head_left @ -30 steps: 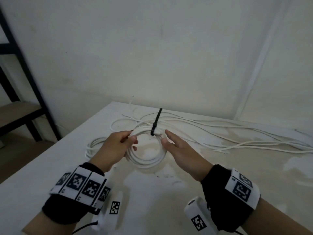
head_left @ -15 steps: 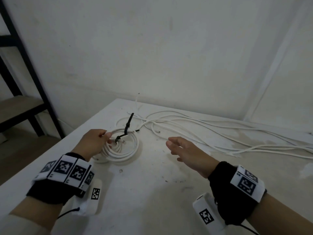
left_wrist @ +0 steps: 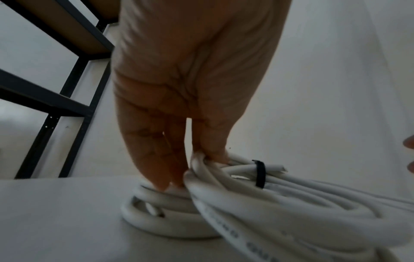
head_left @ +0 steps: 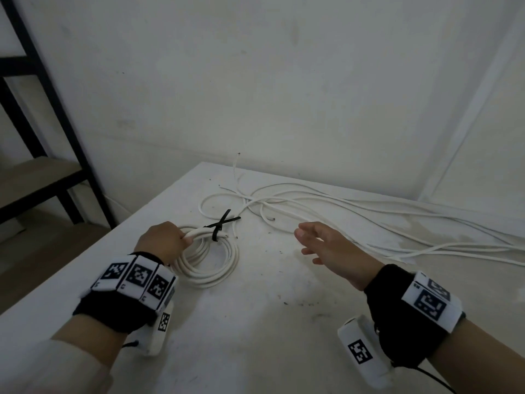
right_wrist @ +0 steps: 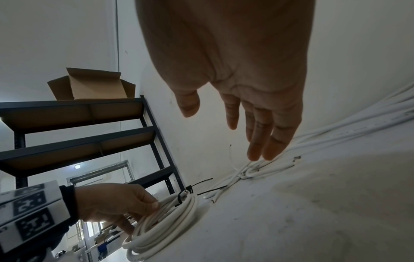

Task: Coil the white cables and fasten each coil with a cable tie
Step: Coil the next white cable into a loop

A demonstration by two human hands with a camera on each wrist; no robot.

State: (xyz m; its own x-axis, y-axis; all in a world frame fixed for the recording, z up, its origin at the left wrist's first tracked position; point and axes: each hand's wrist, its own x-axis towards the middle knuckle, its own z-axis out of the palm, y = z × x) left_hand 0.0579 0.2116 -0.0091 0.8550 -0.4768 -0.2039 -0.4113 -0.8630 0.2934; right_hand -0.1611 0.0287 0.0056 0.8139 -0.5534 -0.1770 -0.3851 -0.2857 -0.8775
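Our left hand [head_left: 162,242] grips the tied coil [head_left: 208,265] at the desk's [head_left: 255,336] left; our right hand [head_left: 326,245] hovers with fingers spread, holding nothing.

Left hand [head_left: 162,242] curled in a grip; right hand [head_left: 329,245] open, fingers extended.
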